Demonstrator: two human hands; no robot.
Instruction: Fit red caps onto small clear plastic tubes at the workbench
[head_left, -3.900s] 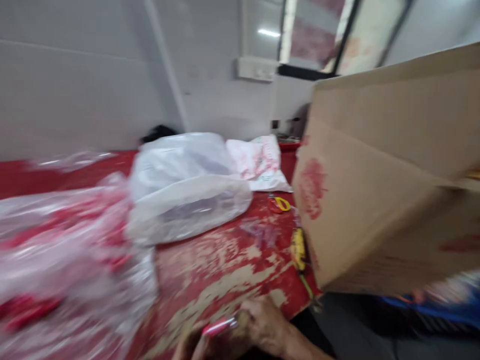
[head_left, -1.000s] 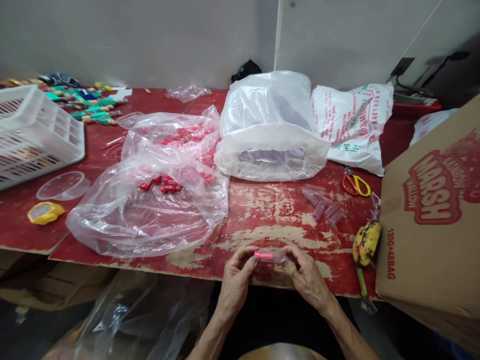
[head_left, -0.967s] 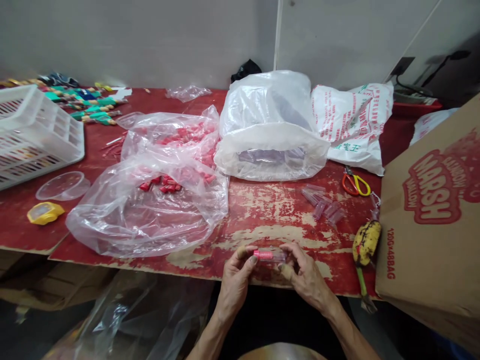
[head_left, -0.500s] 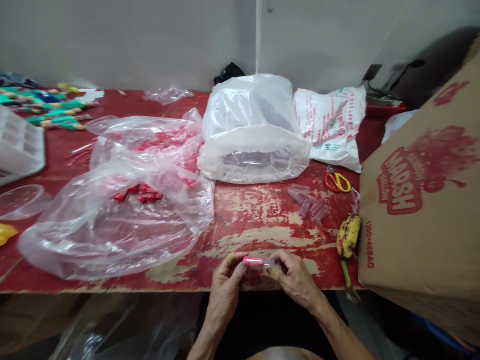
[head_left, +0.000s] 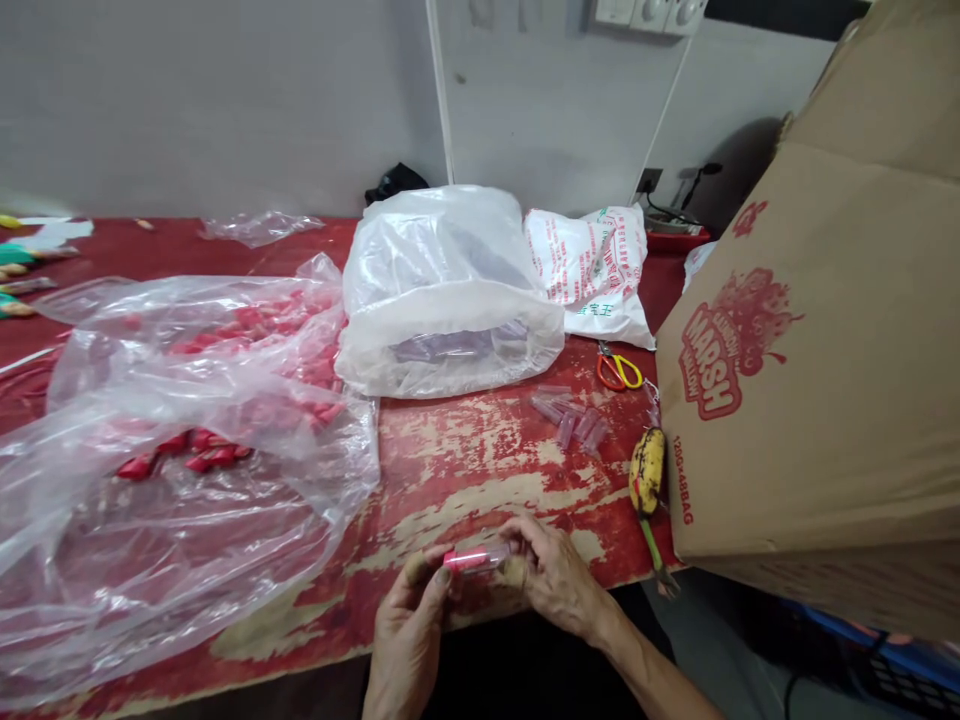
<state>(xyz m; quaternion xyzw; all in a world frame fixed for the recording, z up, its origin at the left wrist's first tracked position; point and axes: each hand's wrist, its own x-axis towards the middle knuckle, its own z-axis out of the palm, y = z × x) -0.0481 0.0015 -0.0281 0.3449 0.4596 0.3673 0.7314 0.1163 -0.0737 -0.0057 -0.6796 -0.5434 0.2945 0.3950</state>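
Note:
Both hands meet over the front edge of a worn red table [head_left: 480, 470]. My left hand [head_left: 409, 625] pinches the pink end of a small clear tube with a pink piece in it [head_left: 474, 558]. My right hand [head_left: 555, 575] grips the tube's clear end with curled fingers. Several loose clear tubes [head_left: 570, 415] lie on the table beyond the hands. A big clear bag [head_left: 180, 450] at the left holds several small red pieces [head_left: 187, 462]. A white bag [head_left: 442, 300] behind holds clear tubes.
A large cardboard box [head_left: 817, 380] printed with red letters stands at the right, tilted. A spotted banana [head_left: 646, 470] lies beside it, and orange-and-yellow scissors [head_left: 619, 370] lie farther back. A printed white sack [head_left: 592, 270] leans by the wall.
The view has swung to the right and lower: the white basket and yellow object at the left have left the picture. Both hands still grip the same tube.

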